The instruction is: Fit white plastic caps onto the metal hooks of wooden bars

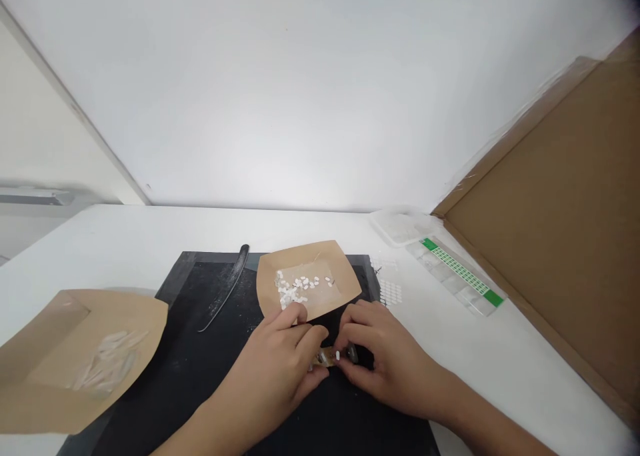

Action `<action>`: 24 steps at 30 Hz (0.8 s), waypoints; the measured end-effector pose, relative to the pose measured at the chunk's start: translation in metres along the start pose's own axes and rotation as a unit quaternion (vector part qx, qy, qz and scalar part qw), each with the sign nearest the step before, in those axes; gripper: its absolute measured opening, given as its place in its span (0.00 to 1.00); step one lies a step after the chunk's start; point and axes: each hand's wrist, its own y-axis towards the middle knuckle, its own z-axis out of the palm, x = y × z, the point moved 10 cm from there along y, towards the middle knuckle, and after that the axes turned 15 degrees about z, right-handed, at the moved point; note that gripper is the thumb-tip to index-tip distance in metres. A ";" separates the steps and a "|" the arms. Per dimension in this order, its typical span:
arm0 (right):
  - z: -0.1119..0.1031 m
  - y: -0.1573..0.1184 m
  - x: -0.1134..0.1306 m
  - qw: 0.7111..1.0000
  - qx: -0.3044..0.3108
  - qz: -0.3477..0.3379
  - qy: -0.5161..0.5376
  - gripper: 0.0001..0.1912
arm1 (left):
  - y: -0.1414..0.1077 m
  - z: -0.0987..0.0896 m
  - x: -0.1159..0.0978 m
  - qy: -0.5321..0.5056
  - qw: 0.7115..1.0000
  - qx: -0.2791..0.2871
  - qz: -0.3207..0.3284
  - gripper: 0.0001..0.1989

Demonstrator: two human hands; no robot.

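A curved, slim black file (231, 286), a brown paper tray (347, 276) with small white oval flakes (304, 283) and a second brown paper tray (145, 313) of translucent slivers, cut off leftward, surround the work on the flat black mat (200, 369). Above the mat, the left hand (287, 353) grips a small brownish strip (326, 357), mostly finger-hidden; the right hand (377, 349) pinches one white oval piece (338, 355) beside it.

Matt paper trays (347, 273), dull black mat (195, 289), clear plastic case (463, 284), smooth tabletop (530, 356).

White wall (290, 103), white table (135, 236), ledge (33, 197) perhaps
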 end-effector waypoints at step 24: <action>-0.041 -0.013 0.023 0.977 -0.096 -0.109 0.154 0.12 | 0.004 -0.038 -0.026 -0.020 0.988 -0.133 0.078 0.17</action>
